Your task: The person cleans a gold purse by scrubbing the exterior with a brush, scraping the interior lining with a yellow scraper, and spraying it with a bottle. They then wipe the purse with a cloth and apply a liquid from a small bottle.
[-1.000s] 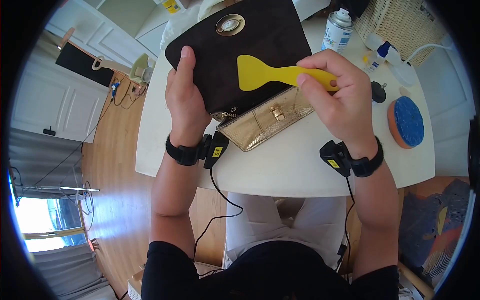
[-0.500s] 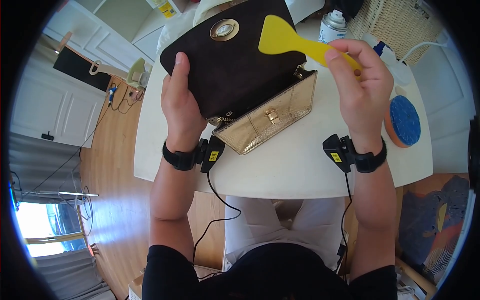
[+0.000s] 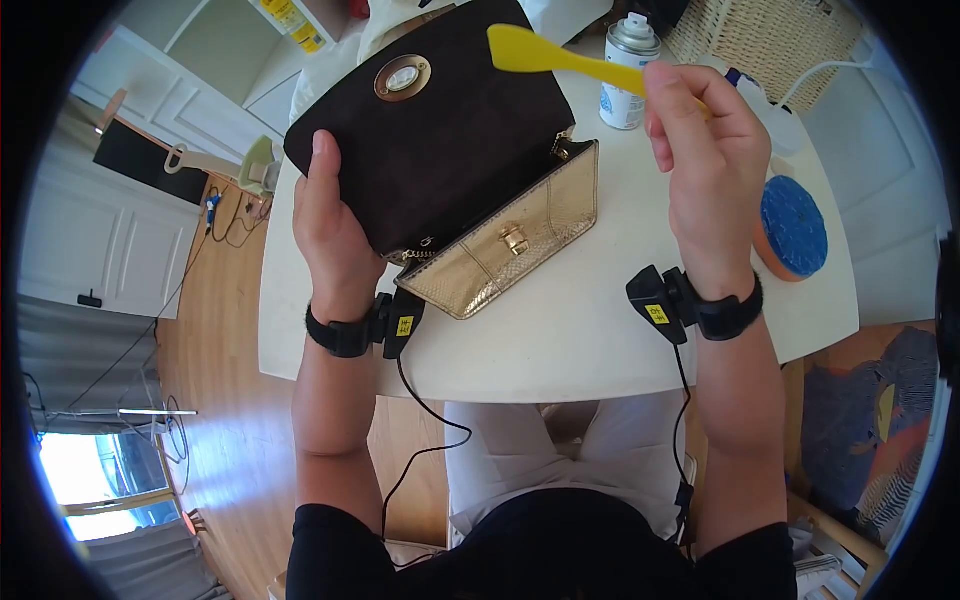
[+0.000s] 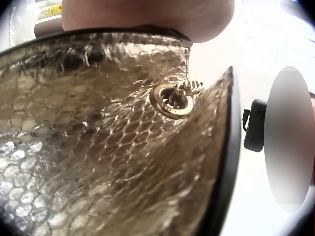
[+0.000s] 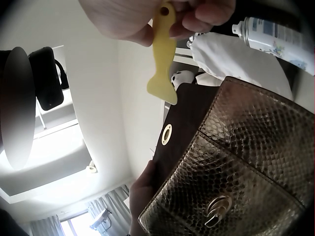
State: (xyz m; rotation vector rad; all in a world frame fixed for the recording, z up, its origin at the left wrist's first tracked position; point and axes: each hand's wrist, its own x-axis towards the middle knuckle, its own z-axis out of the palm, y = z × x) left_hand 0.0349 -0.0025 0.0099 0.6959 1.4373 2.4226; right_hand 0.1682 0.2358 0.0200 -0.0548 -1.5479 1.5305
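A gold, snakeskin-patterned handbag stands tilted on the table, its flap raised so the dark brown lining shows. An oval metal plate sits on the flap and a turn-lock clasp on the front. My left hand grips the bag at its left side, thumb over the lining, other fingers mostly hidden behind. In the left wrist view, a chain passes through a metal eyelet. My right hand pinches a yellow plastic scraper by its handle, its blade raised above the flap.
Behind the scraper stands a spray can on the white table. To the right lies a round orange pad with a blue top. A wicker basket is at the back right. Cables hang from both wrist cameras.
The scraper has gone up from in front of the lining and turned nearly edge-on. In the head view the bag and left hand sit further left, and more of the bag's front shows.
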